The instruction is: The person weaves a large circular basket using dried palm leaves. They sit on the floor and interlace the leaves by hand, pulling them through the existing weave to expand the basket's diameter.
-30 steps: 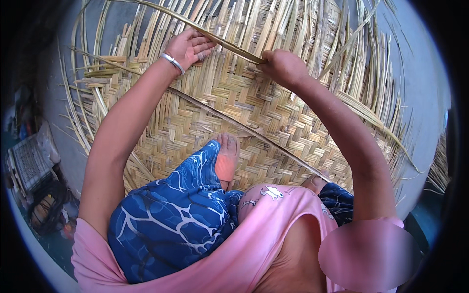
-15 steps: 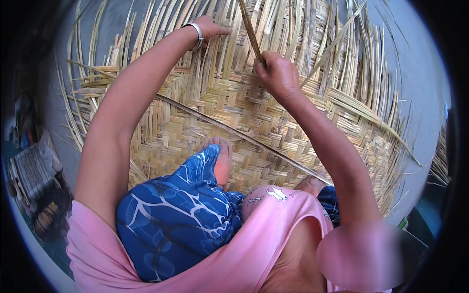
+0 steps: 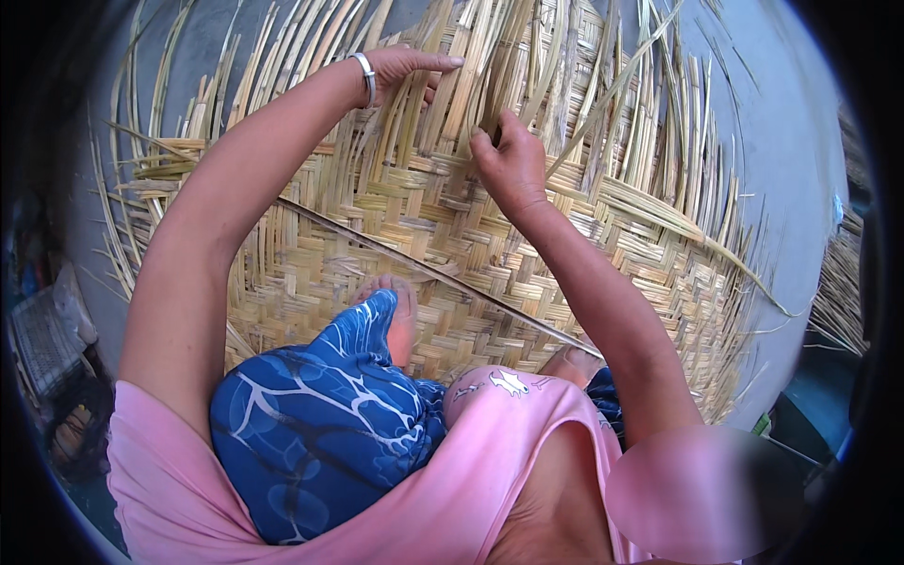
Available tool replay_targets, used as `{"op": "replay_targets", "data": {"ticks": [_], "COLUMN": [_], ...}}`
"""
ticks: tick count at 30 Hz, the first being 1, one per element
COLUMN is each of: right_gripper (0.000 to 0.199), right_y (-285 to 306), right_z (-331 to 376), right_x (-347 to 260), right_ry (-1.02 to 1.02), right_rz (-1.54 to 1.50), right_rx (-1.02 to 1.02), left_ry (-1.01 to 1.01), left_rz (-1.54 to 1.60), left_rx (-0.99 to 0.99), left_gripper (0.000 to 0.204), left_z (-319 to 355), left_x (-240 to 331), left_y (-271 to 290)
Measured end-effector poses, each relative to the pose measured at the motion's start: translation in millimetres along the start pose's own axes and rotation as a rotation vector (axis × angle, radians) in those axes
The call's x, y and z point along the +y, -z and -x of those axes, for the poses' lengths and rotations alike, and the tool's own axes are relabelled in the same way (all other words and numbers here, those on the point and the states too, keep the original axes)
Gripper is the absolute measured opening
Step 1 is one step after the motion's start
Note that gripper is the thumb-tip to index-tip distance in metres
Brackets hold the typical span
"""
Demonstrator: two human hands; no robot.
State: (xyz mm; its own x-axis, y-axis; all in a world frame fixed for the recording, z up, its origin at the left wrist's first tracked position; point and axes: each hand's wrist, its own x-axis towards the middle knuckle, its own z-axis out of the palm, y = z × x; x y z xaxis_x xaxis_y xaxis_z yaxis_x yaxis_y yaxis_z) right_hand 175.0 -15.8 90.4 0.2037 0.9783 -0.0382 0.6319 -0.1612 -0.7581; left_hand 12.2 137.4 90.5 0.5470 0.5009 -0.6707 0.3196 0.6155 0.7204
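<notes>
Two hands are kept at the far part of a woven mat [image 3: 395, 254] spread on the grey floor [image 3: 782, 169]: the left hand [image 3: 405, 71] (a bangle [image 3: 365, 77] is worn at its wrist) is laid flat on the loose strips [image 3: 527, 56], fingers held together and extended. One strip is pinched by the right hand [image 3: 510, 162], and a foot [image 3: 400, 315] is rested on the mat near a long thin slat [image 3: 424, 270].

Grey concrete floor [image 3: 791, 169]; wire crate, possibly a basket [image 3: 42, 344], at left edge; loose bamboo strips [image 3: 843, 292] at right edge.
</notes>
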Motion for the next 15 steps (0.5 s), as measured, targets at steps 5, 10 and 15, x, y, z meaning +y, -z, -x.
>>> {"op": "replay_targets", "data": {"ticks": [5, 10, 15], "right_gripper": [0.024, 0.023, 0.025], "right_y": [-1.2, -4.5, -4.7], "right_z": [-2.5, -8.7, -16.1], "right_x": [4.0, 4.5, 7.1], "right_ry": [-0.018, -0.06, -0.101], "right_rz": [-0.081, -0.082, -0.024], "right_rx": [0.011, -0.014, -0.093], "left_ry": [-0.037, -0.05, -0.093], "left_rz": [-0.083, -0.111, -0.053], "left_rx": [0.007, 0.113, 0.082], "left_gripper": [0.035, 0.036, 0.041], "left_z": [-3.9, -2.7, 6.3], "left_x": [2.8, 2.8, 3.7], "left_y": [-7.8, -22.9, -25.2]}}
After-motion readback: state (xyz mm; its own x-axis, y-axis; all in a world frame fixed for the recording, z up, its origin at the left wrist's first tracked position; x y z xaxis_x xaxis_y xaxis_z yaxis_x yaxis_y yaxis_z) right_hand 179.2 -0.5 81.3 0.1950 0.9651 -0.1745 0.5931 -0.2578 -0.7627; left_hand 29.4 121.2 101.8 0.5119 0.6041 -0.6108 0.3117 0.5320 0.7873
